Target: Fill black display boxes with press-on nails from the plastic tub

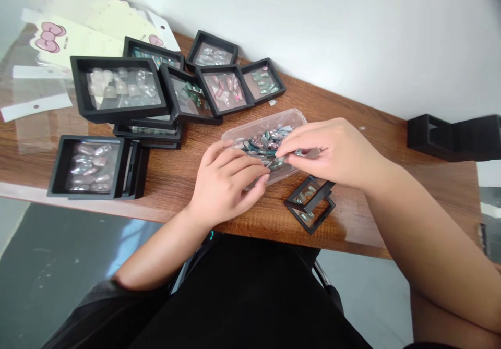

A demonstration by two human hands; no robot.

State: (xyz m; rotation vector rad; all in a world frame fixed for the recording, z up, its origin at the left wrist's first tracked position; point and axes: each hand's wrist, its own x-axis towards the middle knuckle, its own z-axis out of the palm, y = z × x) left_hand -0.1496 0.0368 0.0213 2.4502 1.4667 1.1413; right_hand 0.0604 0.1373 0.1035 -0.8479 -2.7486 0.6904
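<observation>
A clear plastic box (238,130) on the wooden table holds a heap of press-on nails (270,139) in green, silver and pinkish tones. My left hand (230,182) lies over the box's near left side, fingers curled, thumb and index tips close together; whatever they pinch is too small to make out. Reaching in from the right, my right hand (332,148) is closed above the heap. Its thumb and fingertips pinch small shiny pieces that look like press-on nails. Just below the box, a small black display frame (310,204) with green nails stands partly open.
Several black display frames (117,111) with nails inside are stacked at the left, with another pile (86,192) nearer the edge. Cream cards (78,38) and clear bags lie at the back left. Dark empty-looking cases (440,153) stand at the far right. A white wall (352,41) rises behind.
</observation>
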